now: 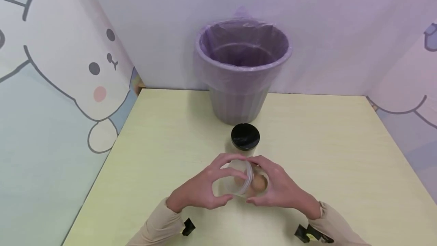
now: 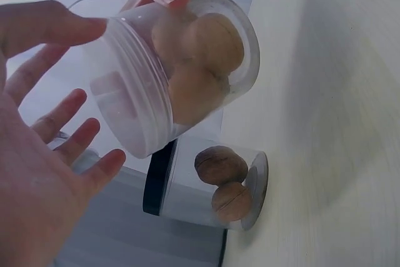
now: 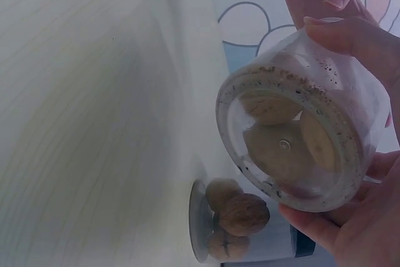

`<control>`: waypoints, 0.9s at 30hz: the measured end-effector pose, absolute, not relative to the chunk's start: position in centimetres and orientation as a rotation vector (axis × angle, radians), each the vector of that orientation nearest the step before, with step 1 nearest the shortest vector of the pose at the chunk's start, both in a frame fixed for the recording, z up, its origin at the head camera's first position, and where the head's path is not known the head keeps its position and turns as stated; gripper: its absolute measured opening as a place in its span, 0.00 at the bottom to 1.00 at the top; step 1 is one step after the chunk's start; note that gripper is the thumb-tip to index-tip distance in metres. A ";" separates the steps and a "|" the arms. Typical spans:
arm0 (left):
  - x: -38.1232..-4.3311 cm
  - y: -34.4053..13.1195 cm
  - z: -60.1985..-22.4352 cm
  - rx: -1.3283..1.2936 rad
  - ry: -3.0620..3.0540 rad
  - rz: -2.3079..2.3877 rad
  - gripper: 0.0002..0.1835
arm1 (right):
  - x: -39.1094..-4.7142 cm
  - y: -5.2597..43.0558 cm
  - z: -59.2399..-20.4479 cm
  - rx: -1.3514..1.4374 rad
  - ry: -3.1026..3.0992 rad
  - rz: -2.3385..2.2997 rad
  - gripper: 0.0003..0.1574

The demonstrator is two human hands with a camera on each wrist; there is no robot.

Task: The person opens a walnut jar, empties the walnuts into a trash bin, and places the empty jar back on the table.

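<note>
My right hand (image 1: 278, 185) grips a clear plastic jar (image 2: 247, 67) holding several walnuts (image 2: 197, 92), tilted above the table with its base toward the right palm. A translucent screw lid (image 2: 128, 92) sits on the jar's other end. Around that lid my left hand (image 1: 203, 187) forms a loose curve; in the left wrist view its fingers are spread, with the thumb tip at the lid's edge. Just beyond the hands a second clear jar (image 2: 187, 186) stands upright, with a black lid (image 1: 245, 136) and walnuts inside.
A purple-grey bin (image 1: 239, 101) with a plastic liner stands at the back of the pale wooden table (image 1: 164, 132), against the wall. Side panels printed with cartoon animals (image 1: 82, 67) flank the table.
</note>
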State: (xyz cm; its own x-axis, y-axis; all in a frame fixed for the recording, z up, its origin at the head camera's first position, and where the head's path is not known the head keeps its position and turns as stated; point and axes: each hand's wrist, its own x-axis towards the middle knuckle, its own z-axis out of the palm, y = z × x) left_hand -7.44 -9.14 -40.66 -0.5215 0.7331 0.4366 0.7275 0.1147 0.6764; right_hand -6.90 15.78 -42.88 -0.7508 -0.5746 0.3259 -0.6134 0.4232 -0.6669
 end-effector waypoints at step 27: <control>-7.2 -8.9 -42.1 1.120 2.476 1.445 0.36 | -6.7 15.5 -42.9 1.116 -2.606 1.242 0.55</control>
State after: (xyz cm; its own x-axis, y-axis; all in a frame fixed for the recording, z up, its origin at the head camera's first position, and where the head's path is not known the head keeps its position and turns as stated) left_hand -7.16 -8.94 -42.06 -0.7336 0.6145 0.2902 0.5548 0.2950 0.7779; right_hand -6.65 15.54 -42.88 -0.7389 -0.5884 0.3283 -0.6256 0.4182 -0.6586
